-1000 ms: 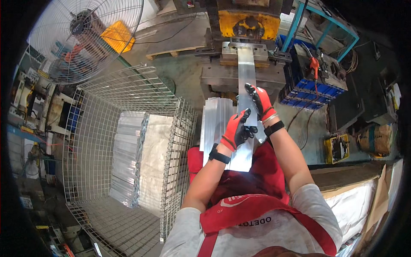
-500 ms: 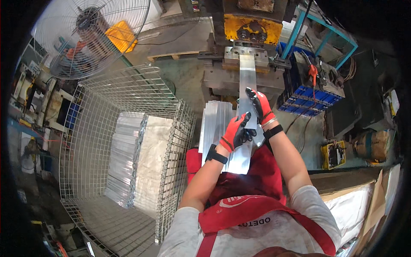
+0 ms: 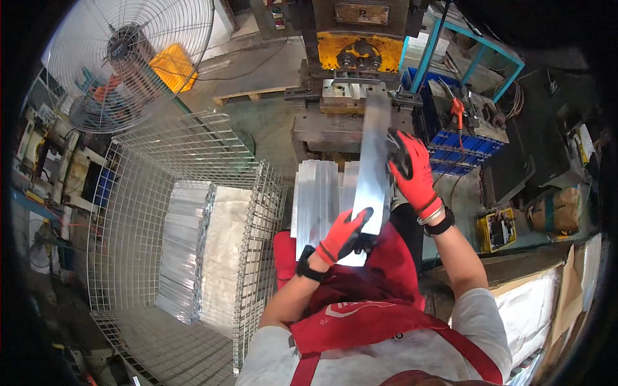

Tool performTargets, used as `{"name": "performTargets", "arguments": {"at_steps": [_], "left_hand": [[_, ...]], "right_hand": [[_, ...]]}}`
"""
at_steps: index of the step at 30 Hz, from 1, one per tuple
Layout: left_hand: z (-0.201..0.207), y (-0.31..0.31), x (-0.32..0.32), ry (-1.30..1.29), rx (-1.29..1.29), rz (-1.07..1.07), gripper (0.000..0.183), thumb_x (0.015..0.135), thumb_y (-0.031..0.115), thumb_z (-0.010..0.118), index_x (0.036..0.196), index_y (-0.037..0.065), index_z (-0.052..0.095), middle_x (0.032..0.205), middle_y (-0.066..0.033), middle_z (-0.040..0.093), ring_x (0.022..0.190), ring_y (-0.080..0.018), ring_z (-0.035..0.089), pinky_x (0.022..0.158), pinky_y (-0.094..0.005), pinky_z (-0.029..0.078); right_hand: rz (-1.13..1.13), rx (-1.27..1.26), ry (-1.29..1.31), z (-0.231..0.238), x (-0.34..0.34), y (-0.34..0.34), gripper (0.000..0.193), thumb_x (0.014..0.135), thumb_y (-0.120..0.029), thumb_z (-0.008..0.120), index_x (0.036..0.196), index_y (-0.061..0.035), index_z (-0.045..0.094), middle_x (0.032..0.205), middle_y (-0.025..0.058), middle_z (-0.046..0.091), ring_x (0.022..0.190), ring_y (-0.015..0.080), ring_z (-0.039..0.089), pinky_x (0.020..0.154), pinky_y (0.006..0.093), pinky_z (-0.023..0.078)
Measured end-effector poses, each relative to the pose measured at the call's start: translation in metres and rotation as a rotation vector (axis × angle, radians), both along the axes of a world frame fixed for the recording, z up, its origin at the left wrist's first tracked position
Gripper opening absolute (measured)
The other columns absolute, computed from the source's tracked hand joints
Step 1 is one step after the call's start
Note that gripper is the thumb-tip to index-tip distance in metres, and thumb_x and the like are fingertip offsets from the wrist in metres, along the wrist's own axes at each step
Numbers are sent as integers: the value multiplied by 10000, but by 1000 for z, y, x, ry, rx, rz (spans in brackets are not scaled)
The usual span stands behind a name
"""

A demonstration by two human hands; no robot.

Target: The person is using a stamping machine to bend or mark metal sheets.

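I hold a long shiny metal strip (image 3: 373,154) with both hands, which wear red and black gloves. My left hand (image 3: 344,233) grips its near end, just above my red apron. My right hand (image 3: 412,170) presses on its right edge about halfway along. The strip's far end reaches into the press machine (image 3: 354,61), under its yellow and grey head. A stack of similar metal strips (image 3: 317,196) lies just left of the held one.
A wire mesh cage (image 3: 187,231) on my left holds piles of finished metal strips (image 3: 183,248). A large standing fan (image 3: 125,58) is at the far left. Blue crates with tools (image 3: 460,132) stand right of the press. Cardboard boxes (image 3: 553,302) sit at my right.
The strip has been pushed further forward toward the press; my hands stay on it, the right one slightly higher along its edge.
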State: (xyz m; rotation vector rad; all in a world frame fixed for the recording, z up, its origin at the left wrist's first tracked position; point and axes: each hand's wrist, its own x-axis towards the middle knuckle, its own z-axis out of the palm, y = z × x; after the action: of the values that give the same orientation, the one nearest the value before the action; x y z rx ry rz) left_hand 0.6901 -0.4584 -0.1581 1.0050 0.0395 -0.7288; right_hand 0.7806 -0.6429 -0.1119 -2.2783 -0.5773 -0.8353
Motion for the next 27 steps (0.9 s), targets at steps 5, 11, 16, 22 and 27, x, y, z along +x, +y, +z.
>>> {"name": "performTargets", "arguments": {"at_steps": [5,11,16,22,27], "left_hand": [[13,42,-21,-780,913,-111,203,795,259,531,856,66,519,642,-95,564,576,-227,569,536,-342,429],[25,83,-16,-1121,1346,82,402,742,307,577,1098,140,492,782,-114,564,681,-274,560,577,-366,439],[-8,82,2,-521,611,665,477,786,128,596,1203,46,379,830,-62,575,691,-128,552,611,-250,463],[-49,20,3,-336,38,158,340,847,254,518,1133,86,440,907,-98,594,727,-192,610,571,-286,500],[-37,6,21,61,-269,182,316,870,300,458,1138,133,436,888,-205,597,609,-237,619,491,-256,487]], "right_hand": [[269,-606,53,20,-24,9,673,613,-474,618,1171,-135,459,1166,91,453,1114,324,384,991,557,122],[329,-1010,307,-8,-28,20,391,636,-384,626,926,-126,576,804,60,578,811,237,546,865,464,343],[256,-104,615,-25,-9,17,228,703,-269,614,801,-65,582,614,130,547,574,226,558,589,320,422],[103,849,856,-49,44,33,269,740,-253,640,609,-61,504,498,-40,416,437,44,367,408,219,288],[135,815,664,-75,89,37,215,751,-217,613,629,-64,526,549,-58,436,487,32,370,436,213,286]]}}
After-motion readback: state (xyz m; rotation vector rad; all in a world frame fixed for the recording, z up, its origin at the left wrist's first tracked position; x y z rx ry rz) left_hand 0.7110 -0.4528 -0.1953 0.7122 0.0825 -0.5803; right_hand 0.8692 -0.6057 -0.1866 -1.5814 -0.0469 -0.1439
